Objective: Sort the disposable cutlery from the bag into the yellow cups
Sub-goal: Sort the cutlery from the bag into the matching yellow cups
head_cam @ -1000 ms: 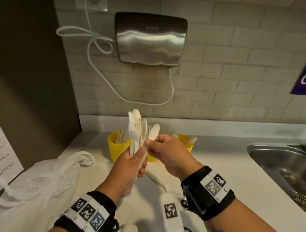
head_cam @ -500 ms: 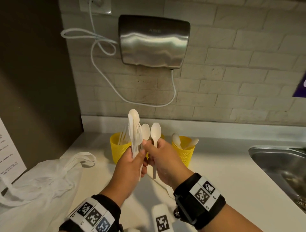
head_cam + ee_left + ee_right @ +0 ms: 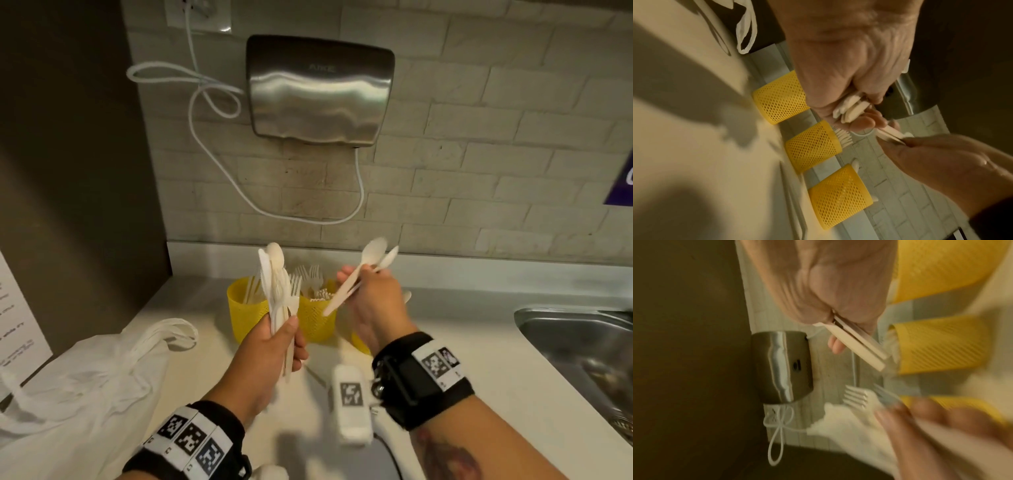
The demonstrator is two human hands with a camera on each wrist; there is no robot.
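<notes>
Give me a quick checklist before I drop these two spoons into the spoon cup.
1. Right hand grips two spoons: ok.
2. Only spoons in that hand: ok.
3. Left hand holds the mixed bundle clear of the cups: ok.
4. Right cup already shows spoon bowls, so it looks like the target: ok.
5. Room left in that cup: cannot tell.
6. Spoons over that cup: not ok, handles point toward the fork cup.

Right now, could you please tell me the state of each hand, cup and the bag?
left hand: grips mixed cutlery bundle, upright.
right hand: pinches two spoons, tilted.
left cup: upright, holds cutlery.
middle cup: upright, holds forks.
right cup: upright, a few pieces in it.
bag: slumped on counter.
</notes>
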